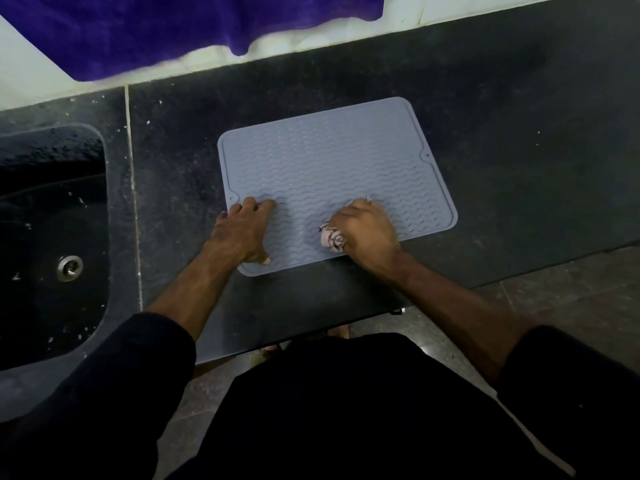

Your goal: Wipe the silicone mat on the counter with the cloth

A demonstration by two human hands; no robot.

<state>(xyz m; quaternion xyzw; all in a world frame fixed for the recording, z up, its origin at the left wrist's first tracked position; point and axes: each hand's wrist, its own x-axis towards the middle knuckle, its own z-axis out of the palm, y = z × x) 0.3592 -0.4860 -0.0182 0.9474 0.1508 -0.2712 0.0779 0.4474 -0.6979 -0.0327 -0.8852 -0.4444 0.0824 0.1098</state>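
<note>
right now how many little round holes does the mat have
2 show: one hole on the silicone mat's left edge, one hole on its right edge. Hands may hide others.

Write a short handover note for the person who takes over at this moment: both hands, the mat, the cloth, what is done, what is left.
Left hand: fingers spread, pressing on the near left corner of the silicone mat.
Right hand: grips the bunched cloth against the mat's near edge.
The mat lies flat on the dark counter, right of the sink.
Done: cannot tell how much is wiped.
Left: wipe across the mat, including the far half.
</note>
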